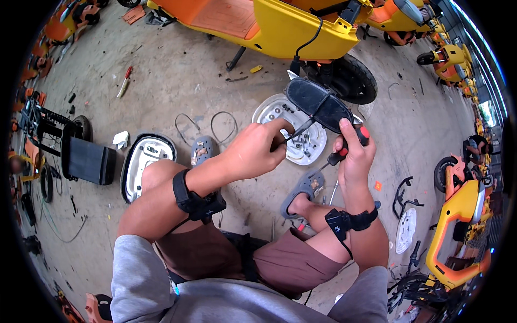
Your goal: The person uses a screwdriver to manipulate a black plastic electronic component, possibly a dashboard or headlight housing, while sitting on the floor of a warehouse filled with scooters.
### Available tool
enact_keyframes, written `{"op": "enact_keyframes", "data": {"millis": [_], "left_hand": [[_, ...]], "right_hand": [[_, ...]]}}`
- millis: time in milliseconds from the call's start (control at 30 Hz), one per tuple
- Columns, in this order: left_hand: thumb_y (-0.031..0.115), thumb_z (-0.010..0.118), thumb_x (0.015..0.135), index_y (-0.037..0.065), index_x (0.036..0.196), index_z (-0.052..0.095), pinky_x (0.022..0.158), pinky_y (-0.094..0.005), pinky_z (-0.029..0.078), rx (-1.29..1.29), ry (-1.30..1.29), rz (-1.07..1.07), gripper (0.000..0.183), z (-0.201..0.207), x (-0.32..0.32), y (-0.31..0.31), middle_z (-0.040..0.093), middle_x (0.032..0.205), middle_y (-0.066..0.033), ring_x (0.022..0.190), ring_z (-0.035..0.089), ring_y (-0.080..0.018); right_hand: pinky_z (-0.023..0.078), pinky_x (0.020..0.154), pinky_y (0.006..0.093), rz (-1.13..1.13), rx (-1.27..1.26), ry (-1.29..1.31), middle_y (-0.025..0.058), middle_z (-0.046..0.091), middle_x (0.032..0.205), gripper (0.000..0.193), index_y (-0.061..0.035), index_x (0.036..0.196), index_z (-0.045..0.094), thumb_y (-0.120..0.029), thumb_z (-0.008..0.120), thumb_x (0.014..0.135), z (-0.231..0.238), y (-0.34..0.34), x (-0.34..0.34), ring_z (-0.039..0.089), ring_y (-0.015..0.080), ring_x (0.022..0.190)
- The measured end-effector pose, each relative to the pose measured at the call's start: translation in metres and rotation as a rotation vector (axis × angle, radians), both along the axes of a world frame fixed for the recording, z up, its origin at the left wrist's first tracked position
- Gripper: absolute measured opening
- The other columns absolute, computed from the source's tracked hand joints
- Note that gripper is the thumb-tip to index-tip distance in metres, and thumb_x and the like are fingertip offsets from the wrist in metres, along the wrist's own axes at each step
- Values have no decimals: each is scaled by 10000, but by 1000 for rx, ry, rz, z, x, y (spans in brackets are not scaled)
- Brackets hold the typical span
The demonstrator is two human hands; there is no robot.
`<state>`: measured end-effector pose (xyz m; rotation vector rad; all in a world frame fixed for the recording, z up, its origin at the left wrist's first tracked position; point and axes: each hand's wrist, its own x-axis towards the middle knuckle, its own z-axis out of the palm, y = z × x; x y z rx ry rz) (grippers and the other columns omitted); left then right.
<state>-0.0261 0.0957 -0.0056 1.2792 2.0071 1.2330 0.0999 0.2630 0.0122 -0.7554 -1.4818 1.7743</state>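
Observation:
A black elongated oval housing (318, 102) hangs between my hands, with a cable from the scooter's front at its far end. My left hand (258, 148) is closed, its thumb and fingers pinching a thin black cable (302, 128) beside the housing. My right hand (355, 156) is wrapped round a screwdriver (337, 157) with a red and black handle, its shaft slanting down to the left. The right thumb rests at the housing's near right end. Below lies a white oval tray-like cover (307, 153) holding several screws and small dark parts.
A yellow scooter (301, 32) with an orange footboard stands ahead, its front wheel (355, 78) near the housing. Another white cover with black rim (148, 156) lies left by my knee. A red-handled tool (125, 81), wire loops (210, 126) and a black battery-like box (91, 160) are on the left.

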Motion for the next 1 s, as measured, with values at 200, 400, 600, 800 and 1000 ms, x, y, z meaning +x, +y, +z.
{"op": "enact_keyframes", "data": {"millis": [200,400,600,800,1000], "left_hand": [[-23,465,734,-16,1158,540,739,-337,510,-21,-184,-68,432,-1,-7,0,716,927,-121,839,672,-233],[-55,449,721,-31,1183,527,818,-338,503,-15,-205,-158,469,1,-17,2,705,1016,-131,936,658,-231],[-70,454,738,-27,1220,517,882,-341,487,72,-227,-134,488,-2,-22,2,681,1086,-145,997,641,-228],[-38,515,840,-24,1215,519,752,-299,523,21,-163,18,375,-9,-24,1,670,1041,-137,823,650,-170],[17,562,869,-13,1193,537,746,-305,519,4,-134,96,327,-11,-23,2,672,1019,-133,820,643,-168]], "right_hand": [[383,498,215,9,53,59,15,584,736,163,-12,898,608,-118,719,843,7,-7,3,501,78,548],[391,511,239,15,67,128,23,586,768,132,-11,919,603,-104,680,865,19,-15,9,473,81,548],[388,511,240,21,120,169,26,573,730,116,-8,913,593,-96,659,876,26,-16,10,469,85,539],[377,504,219,-2,240,174,22,574,710,123,-3,907,605,-95,678,868,24,-14,14,472,72,539],[382,502,212,25,199,60,12,565,684,136,-17,892,613,-110,703,850,13,-5,13,490,64,547]]}}
